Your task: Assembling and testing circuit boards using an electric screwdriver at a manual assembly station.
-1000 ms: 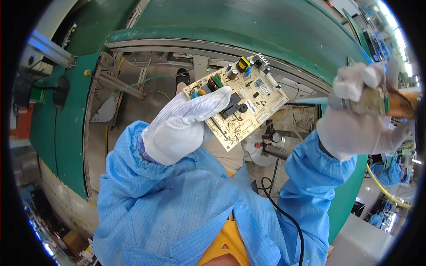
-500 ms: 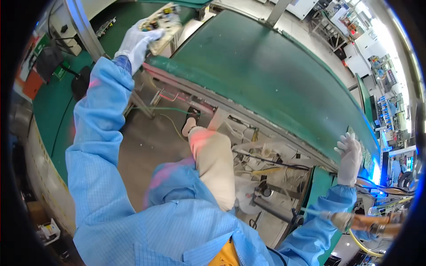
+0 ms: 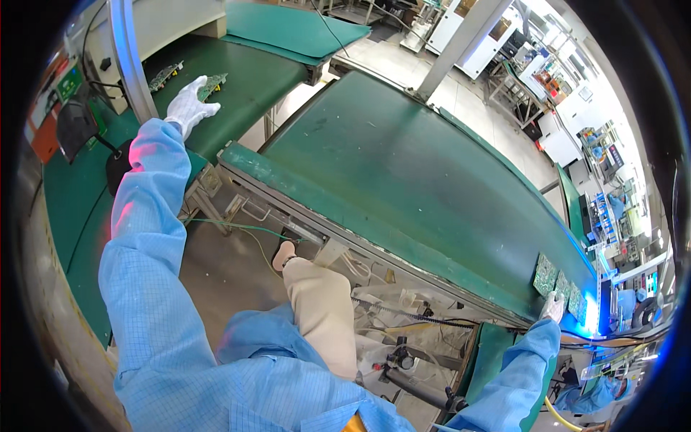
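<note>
My left hand (image 3: 191,108), in a white glove, is open with fingers spread over the dark green belt at the upper left. Just beyond its fingers lies a green circuit board (image 3: 213,86) with parts on it. Another populated circuit board (image 3: 165,76) rests to its left. Far to the right, my gloved right hand (image 3: 553,308) has its fingers bent at the lower edge of a green circuit board (image 3: 545,273), seemingly gripping it. More circuit boards (image 3: 576,302) lie close beside that hand, near a bright blue light. The fingertips there are small and partly hidden.
A long green conveyor belt (image 3: 403,187) spans the middle, with a metal rail along its near edge. A metal post (image 3: 133,61) stands beside my left forearm. A black lamp-like head (image 3: 75,129) is at the left. Cables and pipes hang below the belt.
My left hand has let go of the circuit board, which now lies on the left belt. My right hand has gone from spread fingers to bent fingers at a board. The view has shifted.
</note>
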{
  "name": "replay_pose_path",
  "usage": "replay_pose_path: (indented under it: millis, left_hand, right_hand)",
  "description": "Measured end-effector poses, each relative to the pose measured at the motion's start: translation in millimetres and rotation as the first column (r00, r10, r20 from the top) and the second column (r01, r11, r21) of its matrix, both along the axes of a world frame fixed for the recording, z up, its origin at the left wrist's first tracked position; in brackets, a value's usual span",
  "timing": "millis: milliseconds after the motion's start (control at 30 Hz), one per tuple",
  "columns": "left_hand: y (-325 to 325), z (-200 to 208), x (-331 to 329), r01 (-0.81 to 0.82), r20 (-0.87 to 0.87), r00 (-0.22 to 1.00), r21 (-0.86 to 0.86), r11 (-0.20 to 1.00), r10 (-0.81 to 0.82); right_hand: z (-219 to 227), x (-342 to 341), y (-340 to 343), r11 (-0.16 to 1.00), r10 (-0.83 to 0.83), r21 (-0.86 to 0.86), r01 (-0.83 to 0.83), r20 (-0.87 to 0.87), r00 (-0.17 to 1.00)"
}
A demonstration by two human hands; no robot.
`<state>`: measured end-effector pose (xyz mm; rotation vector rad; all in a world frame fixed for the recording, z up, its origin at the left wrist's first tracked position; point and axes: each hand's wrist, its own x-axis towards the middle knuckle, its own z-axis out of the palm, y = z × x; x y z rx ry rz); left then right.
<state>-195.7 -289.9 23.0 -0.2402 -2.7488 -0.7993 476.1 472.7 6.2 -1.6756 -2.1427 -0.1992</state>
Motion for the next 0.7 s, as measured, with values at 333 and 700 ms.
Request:
replay_pose_path:
  millis: [333,700]
  left_hand:
    - [114.0,21.4,87.7,0.296,-0.258,0.924,0.016,0.955,-0.283]
    - [290.4,43.0,283.1,0.859,-0.259,0.428,-0.181,0.478,-0.866]
  right_hand:
    - [-3.1,-71.1,-21.7,0.984,0.068,-0.141,-0.113,-0.292,0.954]
    - [45.0,-204.3,-241.6,0.576,0.045,-0.257,-0.776,-0.938,0.344]
